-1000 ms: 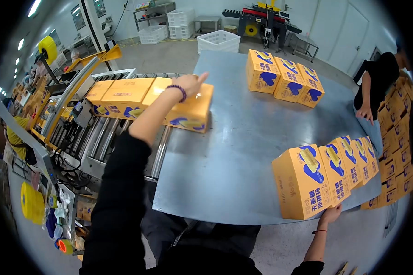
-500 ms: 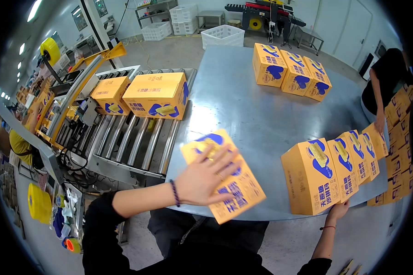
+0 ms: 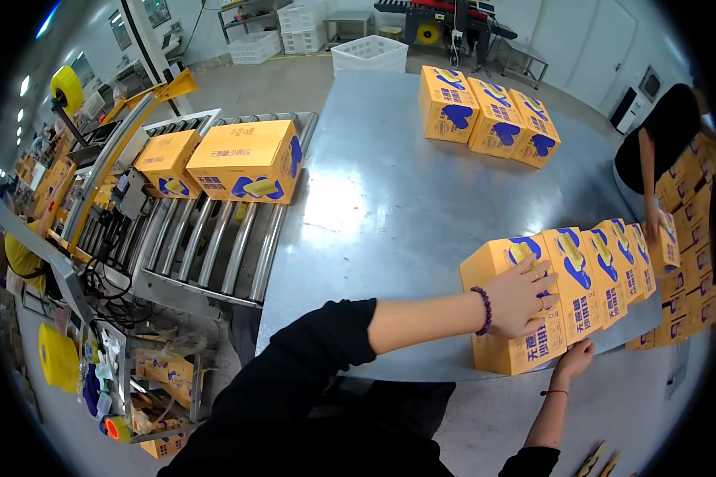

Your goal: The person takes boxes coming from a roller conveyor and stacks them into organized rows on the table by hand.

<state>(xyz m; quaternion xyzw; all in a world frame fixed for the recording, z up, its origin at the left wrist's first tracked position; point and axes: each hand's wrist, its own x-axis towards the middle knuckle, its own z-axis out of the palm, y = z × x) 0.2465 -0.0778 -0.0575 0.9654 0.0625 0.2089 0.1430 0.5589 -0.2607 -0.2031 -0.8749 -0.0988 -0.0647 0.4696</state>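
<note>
My left hand (image 3: 515,300), with a dark bead bracelet at the wrist, lies spread on the near face of an orange carton (image 3: 497,354) at the left end of a row on the metal table (image 3: 350,262). Several more orange cartons (image 3: 577,278) stand against it to the right. At the table's near edge is my right hand (image 3: 577,358), low beside the bottom of the row; its fingers look curled, and what they grip is hidden.
Three cartons (image 3: 497,123) stand at the table's far side. Two cartons (image 3: 247,163) rest on the roller conveyor (image 3: 215,238) at left. At right, a person (image 3: 660,143) holds a carton (image 3: 665,242) near stacked cartons (image 3: 696,207). A white crate (image 3: 370,56) is beyond the table.
My left hand brought a carton from the conveyor across the table to the row's left end. My right hand stayed at the near edge. The person at right moved a carton off the row's far end.
</note>
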